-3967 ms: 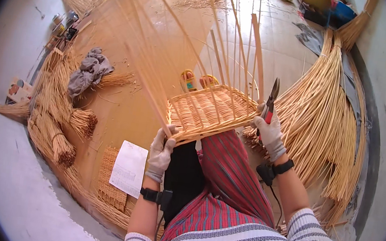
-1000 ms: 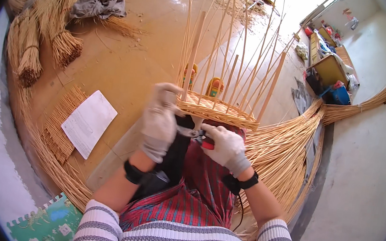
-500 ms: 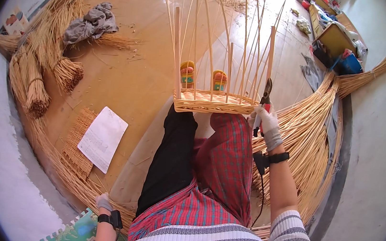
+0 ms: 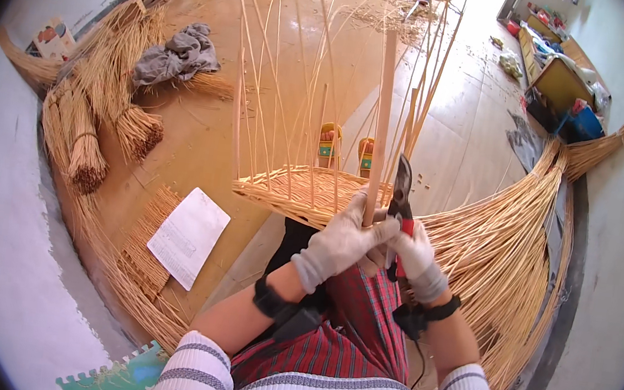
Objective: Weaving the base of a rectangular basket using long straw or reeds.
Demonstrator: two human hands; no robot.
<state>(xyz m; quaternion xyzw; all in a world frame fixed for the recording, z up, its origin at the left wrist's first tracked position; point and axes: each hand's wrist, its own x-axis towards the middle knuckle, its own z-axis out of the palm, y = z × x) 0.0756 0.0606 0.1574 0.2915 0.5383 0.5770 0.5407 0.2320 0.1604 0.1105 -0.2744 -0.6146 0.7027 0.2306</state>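
A partly woven wicker basket [image 4: 285, 193] rests over my lap, tilted so that one corner points towards me. Thick stakes and long thin rods rise from its flat base. My left hand [image 4: 345, 242], in a pale glove, grips that near corner beside a thick upright stake [image 4: 382, 118]. Close against it, my gloved right hand [image 4: 417, 256] holds pruning shears [image 4: 402, 194] with red handles, their dark blades pointing up just right of the stake. The fingertips of both hands meet and partly hide the basket's corner.
A large fan of loose wicker rods [image 4: 495, 225] spreads at my right. Tied bundles [image 4: 86, 159] and a grey cloth [image 4: 179, 56] lie at the left. Nearer is a white paper sheet [image 4: 188, 238] on a woven mat [image 4: 145, 252]. Boxes [image 4: 562, 89] line the right wall.
My left hand has come up from the lower left to the basket's corner. The basket has turned and shifted left. My right hand has moved slightly left and down with the shears.
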